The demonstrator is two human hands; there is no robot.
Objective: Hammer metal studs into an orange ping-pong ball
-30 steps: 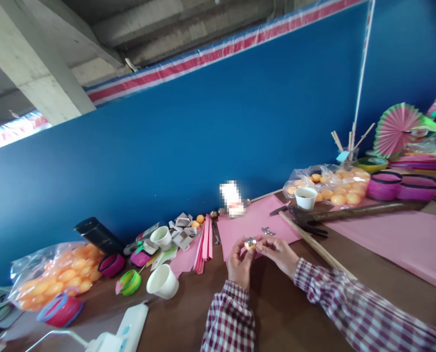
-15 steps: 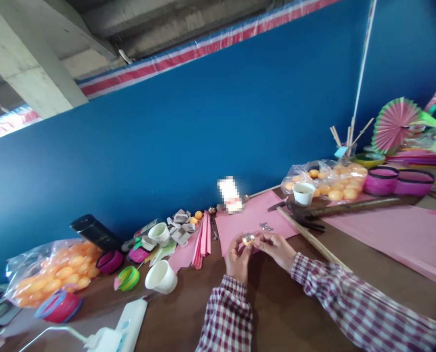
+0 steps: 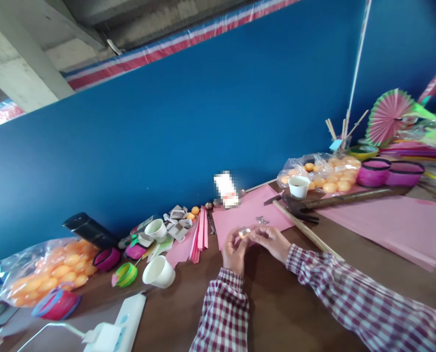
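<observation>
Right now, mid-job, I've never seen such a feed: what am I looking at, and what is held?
No machine here: these are a person's two bare hands in checked sleeves. The one picture comes from a camera worn on the head, looking forward and down. The left hand and right hand meet above the brown wooden table, both pinching one small round orange piece in a shared grip. Behind it lies a flat pink paper sheet with small metal bits on it. Leftward are a white paper cup and a clear plastic bag of orange balls.
</observation>
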